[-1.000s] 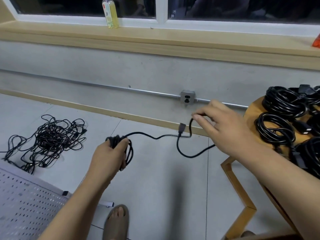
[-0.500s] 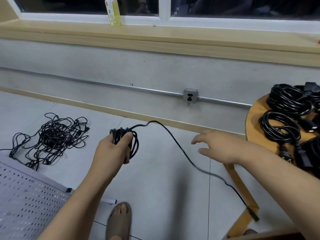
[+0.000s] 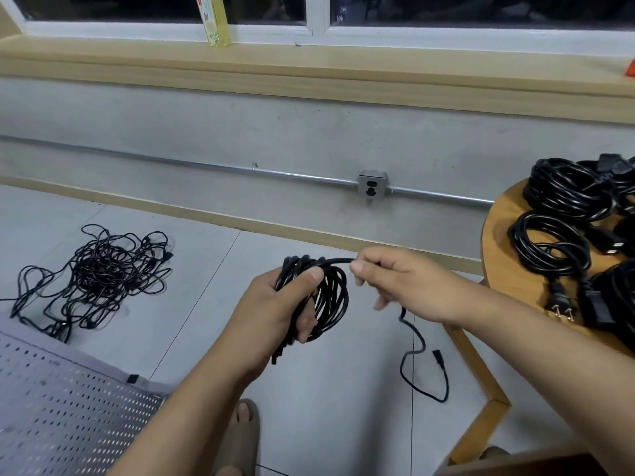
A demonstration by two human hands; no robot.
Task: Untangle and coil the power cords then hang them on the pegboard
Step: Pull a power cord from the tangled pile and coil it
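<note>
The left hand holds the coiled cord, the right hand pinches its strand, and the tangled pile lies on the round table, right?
Not the table: in the head view the tangled pile lies on the floor. The rest holds.

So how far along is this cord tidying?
Done: several coiled cords lie on the round table. In hand: the left hand grips a nearly wound coil while the right hand pinches its short loose tail. Still to do: the tangled pile on the floor, and the visible part of the pegboard holds no cords.
</note>
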